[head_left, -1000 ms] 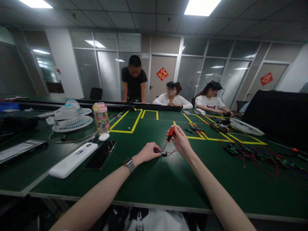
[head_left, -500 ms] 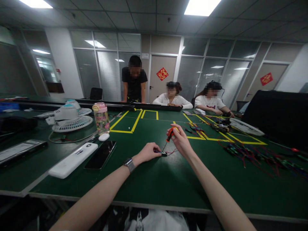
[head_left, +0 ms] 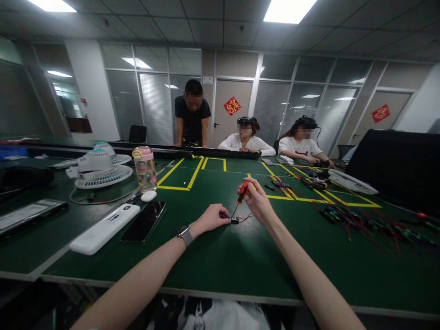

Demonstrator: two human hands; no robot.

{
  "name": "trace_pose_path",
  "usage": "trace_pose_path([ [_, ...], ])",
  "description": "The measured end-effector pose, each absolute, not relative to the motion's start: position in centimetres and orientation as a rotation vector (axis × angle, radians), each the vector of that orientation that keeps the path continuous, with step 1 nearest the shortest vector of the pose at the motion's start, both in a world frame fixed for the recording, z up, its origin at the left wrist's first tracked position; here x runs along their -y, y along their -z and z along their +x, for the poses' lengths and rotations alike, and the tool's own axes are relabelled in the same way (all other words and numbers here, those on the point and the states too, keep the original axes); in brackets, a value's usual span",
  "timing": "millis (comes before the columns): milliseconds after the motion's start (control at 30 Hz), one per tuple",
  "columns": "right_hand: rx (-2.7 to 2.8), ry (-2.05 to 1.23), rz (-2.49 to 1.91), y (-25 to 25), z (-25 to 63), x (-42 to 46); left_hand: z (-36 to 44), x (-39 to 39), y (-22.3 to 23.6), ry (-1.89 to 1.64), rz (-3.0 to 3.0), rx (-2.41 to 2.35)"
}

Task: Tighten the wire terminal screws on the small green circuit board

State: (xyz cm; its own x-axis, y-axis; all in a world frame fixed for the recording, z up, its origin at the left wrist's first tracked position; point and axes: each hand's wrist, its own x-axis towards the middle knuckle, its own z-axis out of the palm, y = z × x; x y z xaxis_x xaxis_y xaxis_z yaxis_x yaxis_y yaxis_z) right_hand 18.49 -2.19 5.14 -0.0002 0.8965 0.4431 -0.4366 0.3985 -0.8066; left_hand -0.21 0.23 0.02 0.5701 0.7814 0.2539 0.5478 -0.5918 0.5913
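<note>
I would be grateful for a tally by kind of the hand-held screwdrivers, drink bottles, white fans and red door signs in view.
Hand-held screwdriver: 1
Drink bottle: 1
White fans: 2
Red door signs: 2
Total: 6

Dim, cool indoor lighting. White ceiling panels glare at 1 o'clock and 10 o'clock, their centers washed out. Pale reflections streak the glass partitions at 11 and 2 o'clock. The green tabletop has a faint sheen near 5 o'clock; deep shadow fills the space beneath it at 8 o'clock. Wide-angle distortion makes a door lean between 2 and 3 o'clock. Wires toward 4 o'clock look soft. Faces are pixelated.
</note>
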Motion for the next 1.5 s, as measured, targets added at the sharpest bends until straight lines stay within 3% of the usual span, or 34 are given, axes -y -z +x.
trace_pose_path([
  [1500, 1.070, -1.149, -0.525, -5.20, 18.59, 2.26, -0.15, -0.28, 0.24, -0.721, 2.332, -1.083],
])
